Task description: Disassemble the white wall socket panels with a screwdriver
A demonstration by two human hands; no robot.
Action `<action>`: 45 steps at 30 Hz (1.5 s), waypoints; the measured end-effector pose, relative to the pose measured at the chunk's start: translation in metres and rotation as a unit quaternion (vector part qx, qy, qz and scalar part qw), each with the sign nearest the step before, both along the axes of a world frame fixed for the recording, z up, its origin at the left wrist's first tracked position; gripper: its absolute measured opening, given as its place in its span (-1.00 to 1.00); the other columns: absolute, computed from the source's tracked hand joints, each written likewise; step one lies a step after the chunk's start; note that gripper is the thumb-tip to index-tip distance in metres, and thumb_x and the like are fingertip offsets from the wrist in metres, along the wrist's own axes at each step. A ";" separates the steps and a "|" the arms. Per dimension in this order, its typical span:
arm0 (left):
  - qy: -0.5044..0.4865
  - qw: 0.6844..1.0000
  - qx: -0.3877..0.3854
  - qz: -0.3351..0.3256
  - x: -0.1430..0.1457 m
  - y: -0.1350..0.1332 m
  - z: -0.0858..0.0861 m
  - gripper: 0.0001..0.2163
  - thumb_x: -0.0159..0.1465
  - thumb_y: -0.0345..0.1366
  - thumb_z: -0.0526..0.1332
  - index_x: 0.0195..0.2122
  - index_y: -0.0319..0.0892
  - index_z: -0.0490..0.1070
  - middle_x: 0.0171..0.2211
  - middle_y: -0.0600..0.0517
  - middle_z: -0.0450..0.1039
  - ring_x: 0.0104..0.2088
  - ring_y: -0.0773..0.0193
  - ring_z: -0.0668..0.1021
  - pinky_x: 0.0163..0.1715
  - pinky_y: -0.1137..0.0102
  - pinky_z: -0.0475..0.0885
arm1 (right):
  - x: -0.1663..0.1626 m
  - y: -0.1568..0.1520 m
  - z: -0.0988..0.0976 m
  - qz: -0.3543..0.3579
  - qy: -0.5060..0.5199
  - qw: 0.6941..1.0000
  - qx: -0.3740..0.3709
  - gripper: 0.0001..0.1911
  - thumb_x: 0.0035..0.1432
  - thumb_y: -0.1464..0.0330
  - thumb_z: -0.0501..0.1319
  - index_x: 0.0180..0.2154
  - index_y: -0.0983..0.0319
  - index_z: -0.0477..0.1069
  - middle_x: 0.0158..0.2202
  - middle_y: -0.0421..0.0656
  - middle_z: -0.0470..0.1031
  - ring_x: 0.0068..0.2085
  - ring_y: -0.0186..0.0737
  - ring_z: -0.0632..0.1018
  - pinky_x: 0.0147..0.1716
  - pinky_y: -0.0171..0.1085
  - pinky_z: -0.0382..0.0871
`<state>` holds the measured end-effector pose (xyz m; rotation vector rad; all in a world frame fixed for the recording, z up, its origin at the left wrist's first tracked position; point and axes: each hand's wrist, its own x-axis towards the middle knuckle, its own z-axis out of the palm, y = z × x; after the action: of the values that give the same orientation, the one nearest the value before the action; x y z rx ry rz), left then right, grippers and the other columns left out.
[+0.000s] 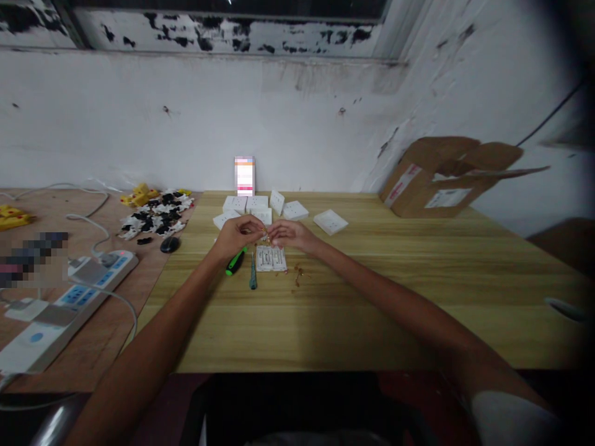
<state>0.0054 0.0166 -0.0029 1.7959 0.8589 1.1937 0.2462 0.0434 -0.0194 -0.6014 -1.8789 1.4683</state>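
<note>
My left hand (239,236) and my right hand (294,235) meet above the wooden table, fingertips pinched together. Between them shows a small brass-coloured metal piece (266,231), too small to make out its exact shape. Just below the hands lies a white wall socket panel (271,259), its inner side facing up. Left of it are a screwdriver with a teal handle (253,277) and a green and black screwdriver (235,262), partly under my left hand. Loose brass-coloured metal pieces (299,272) are scattered to the panel's right.
Behind my hands lie several white socket panels (295,210). A lit phone (244,176) leans on the wall. A cardboard box (432,179) stands at the back right. At left are a mouse (170,244), a power strip (74,303) and a pile of black and white pieces (158,214).
</note>
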 end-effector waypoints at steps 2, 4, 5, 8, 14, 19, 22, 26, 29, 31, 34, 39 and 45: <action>-0.003 1.000 0.007 0.012 0.001 0.001 -0.002 -0.77 0.20 -0.17 0.45 -0.24 -0.20 0.57 -0.28 -0.04 0.62 -0.30 0.26 0.61 -0.27 0.37 0.49 | -0.004 -0.002 -0.001 -0.017 0.006 1.000 0.013 -0.59 0.06 0.27 0.50 -0.05 0.18 0.52 -0.15 -0.13 0.63 -0.13 -0.23 0.63 -0.08 -0.20 0.55; -0.009 1.000 0.017 0.022 0.002 0.001 -0.002 -0.78 0.20 -0.17 0.45 -0.25 -0.19 0.56 -0.27 -0.04 0.61 -0.31 0.27 0.60 -0.29 0.38 0.48 | -0.008 -0.004 -0.002 -0.045 0.018 0.999 0.019 -0.60 0.04 0.28 0.51 -0.08 0.18 0.52 -0.18 -0.15 0.61 -0.13 -0.25 0.62 -0.03 -0.18 0.54; -0.012 0.999 0.020 0.023 0.002 0.001 -0.002 -0.79 0.20 -0.17 0.44 -0.25 -0.18 0.56 -0.28 -0.03 0.61 -0.30 0.27 0.60 -0.29 0.38 0.48 | -0.010 -0.006 -0.002 -0.061 0.022 0.998 0.018 -0.61 0.04 0.27 0.52 -0.10 0.18 0.52 -0.20 -0.16 0.60 -0.14 -0.26 0.61 -0.03 -0.18 0.53; -0.016 1.000 0.017 0.017 0.004 -0.001 -0.001 -0.79 0.20 -0.17 0.45 -0.25 -0.18 0.56 -0.29 -0.02 0.60 -0.30 0.28 0.60 -0.30 0.39 0.48 | -0.014 -0.010 0.000 -0.091 0.024 0.996 0.010 -0.62 0.03 0.26 0.52 -0.14 0.18 0.50 -0.24 -0.18 0.59 -0.18 -0.26 0.60 -0.05 -0.18 0.54; 0.010 1.000 0.007 0.015 0.001 0.001 -0.004 -0.79 0.21 -0.17 0.44 -0.24 -0.18 0.58 -0.28 -0.03 0.61 -0.27 0.25 0.61 -0.25 0.36 0.48 | -0.012 -0.004 -0.005 -0.125 0.034 0.991 0.032 -0.62 0.04 0.22 0.50 -0.13 0.18 0.49 -0.27 -0.18 0.57 -0.20 -0.26 0.58 -0.03 -0.17 0.54; 0.051 0.998 0.027 0.021 -0.002 0.005 -0.008 -0.76 0.17 -0.14 0.46 -0.25 -0.17 0.60 -0.30 -0.03 0.62 -0.28 0.22 0.60 -0.24 0.33 0.48 | -0.008 0.002 -0.016 -0.147 0.040 0.986 0.070 -0.65 0.07 0.23 0.48 -0.14 0.19 0.49 -0.25 -0.19 0.56 -0.21 -0.28 0.59 -0.06 -0.20 0.55; 0.080 0.995 0.044 0.035 -0.003 0.006 -0.009 -0.77 0.18 -0.13 0.45 -0.24 -0.16 0.62 -0.31 -0.03 0.63 -0.28 0.20 0.61 -0.27 0.33 0.46 | -0.007 0.000 -0.019 -0.156 0.018 0.980 0.125 -0.72 0.15 0.24 0.43 -0.12 0.19 0.52 -0.25 -0.18 0.56 -0.21 -0.27 0.59 -0.09 -0.19 0.55; 0.108 0.990 0.062 0.063 -0.003 0.008 -0.012 -0.82 0.21 -0.18 0.41 -0.21 -0.13 0.65 -0.31 -0.03 0.66 -0.30 0.19 0.63 -0.28 0.32 0.48 | -0.007 -0.005 -0.018 -0.174 -0.009 0.966 0.189 -0.79 0.24 0.25 0.37 -0.11 0.17 0.56 -0.20 -0.14 0.58 -0.18 -0.23 0.59 -0.11 -0.16 0.56; 0.122 0.988 0.068 0.073 -0.004 0.009 -0.014 -0.82 0.23 -0.19 0.40 -0.19 -0.13 0.66 -0.29 -0.03 0.67 -0.32 0.21 0.63 -0.30 0.33 0.49 | -0.008 -0.008 -0.016 -0.184 -0.001 0.961 0.205 -0.82 0.25 0.26 0.35 -0.12 0.16 0.56 -0.17 -0.13 0.57 -0.16 -0.22 0.59 -0.09 -0.15 0.56; 0.126 0.987 0.068 0.073 -0.003 0.008 -0.014 -0.81 0.22 -0.19 0.41 -0.20 -0.14 0.66 -0.30 -0.03 0.67 -0.35 0.22 0.62 -0.32 0.36 0.48 | -0.008 -0.010 -0.017 -0.193 0.011 0.958 0.210 -0.85 0.26 0.27 0.35 -0.15 0.16 0.55 -0.17 -0.13 0.56 -0.16 -0.22 0.59 -0.10 -0.15 0.55; 0.130 0.987 0.067 0.069 -0.002 0.006 -0.012 -0.80 0.21 -0.16 0.42 -0.22 -0.16 0.65 -0.32 -0.02 0.67 -0.36 0.23 0.62 -0.35 0.39 0.48 | -0.009 -0.012 -0.019 -0.208 0.025 0.952 0.224 -0.90 0.26 0.28 0.36 -0.21 0.15 0.54 -0.20 -0.14 0.55 -0.17 -0.22 0.57 -0.13 -0.16 0.53; 0.145 0.985 0.072 0.060 0.000 0.004 -0.010 -0.79 0.22 -0.15 0.41 -0.22 -0.16 0.65 -0.34 -0.02 0.66 -0.35 0.23 0.63 -0.33 0.40 0.49 | -0.010 -0.015 -0.017 -0.208 0.015 0.946 0.248 -0.91 0.27 0.28 0.35 -0.23 0.14 0.55 -0.23 -0.15 0.54 -0.17 -0.21 0.55 -0.12 -0.15 0.51; 0.150 0.983 0.083 0.064 0.000 0.003 -0.008 -0.82 0.24 -0.16 0.41 -0.23 -0.13 0.65 -0.33 -0.01 0.67 -0.38 0.26 0.61 -0.35 0.39 0.47 | -0.012 -0.018 -0.014 -0.213 0.019 0.951 0.225 -0.89 0.25 0.24 0.37 -0.25 0.13 0.54 -0.23 -0.14 0.54 -0.17 -0.19 0.56 -0.12 -0.13 0.52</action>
<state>0.0055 0.0199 -0.0109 2.1201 1.0864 1.1164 0.2345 0.0250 -0.0331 -0.6914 -1.8253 0.7381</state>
